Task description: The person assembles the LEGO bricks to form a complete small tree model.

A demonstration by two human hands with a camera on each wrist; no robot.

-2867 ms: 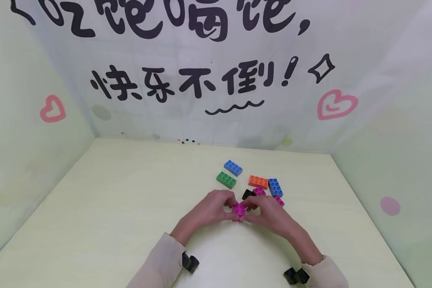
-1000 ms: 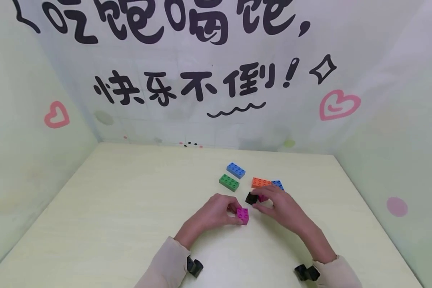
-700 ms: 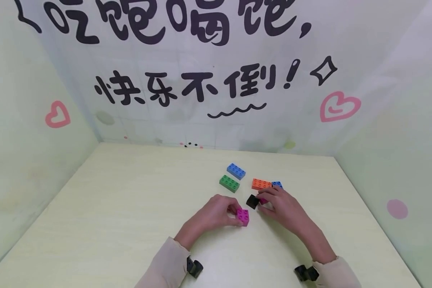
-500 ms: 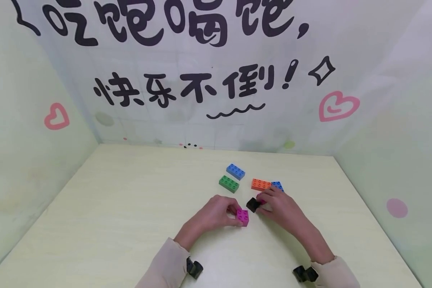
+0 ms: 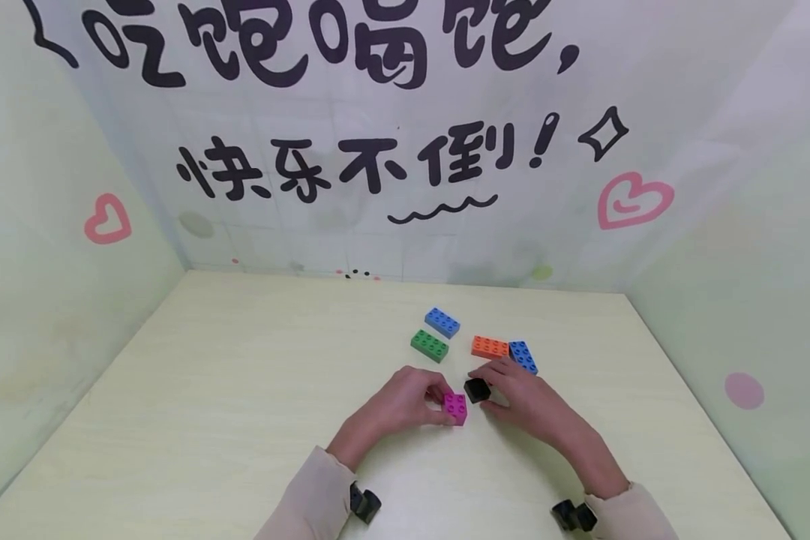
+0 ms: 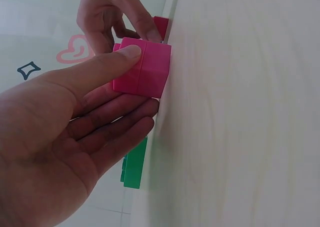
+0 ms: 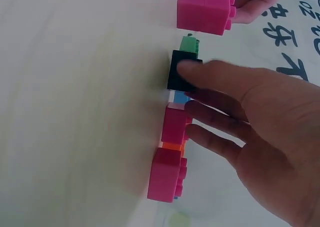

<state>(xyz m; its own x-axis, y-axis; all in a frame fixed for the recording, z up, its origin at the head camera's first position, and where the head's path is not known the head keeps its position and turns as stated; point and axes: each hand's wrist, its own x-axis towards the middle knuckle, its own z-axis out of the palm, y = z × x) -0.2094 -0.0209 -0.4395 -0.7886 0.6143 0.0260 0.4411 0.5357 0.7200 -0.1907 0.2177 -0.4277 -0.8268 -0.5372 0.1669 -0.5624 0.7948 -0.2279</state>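
Note:
My left hand (image 5: pixel 401 397) pinches a pink toy building block (image 5: pixel 455 406) between thumb and fingers, low over the table. In the left wrist view, a seam runs across this pink block (image 6: pixel 156 69), with the thumb lying on its side. Just to the right, my right hand (image 5: pixel 533 401) has thumb and index finger on opposite sides of a small black block (image 5: pixel 477 390). The right wrist view shows the thumb on the black block (image 7: pixel 176 77), close to the pink one. Two loose pink blocks, one nearer (image 7: pixel 164 176) and one farther (image 7: pixel 173 123), stand beside the right fingers.
Behind the hands lie a green block (image 5: pixel 430 345), a blue block (image 5: pixel 442 322), an orange block (image 5: pixel 490 346) and another blue block (image 5: pixel 523 357) against the orange one's end. A printed backdrop (image 5: pixel 310 240) rises behind the pale table (image 5: pixel 243 390).
My right hand has left the pink block and moved right to the black block, which has turned and shifted slightly nearer. My left hand keeps its hold on the pink block.

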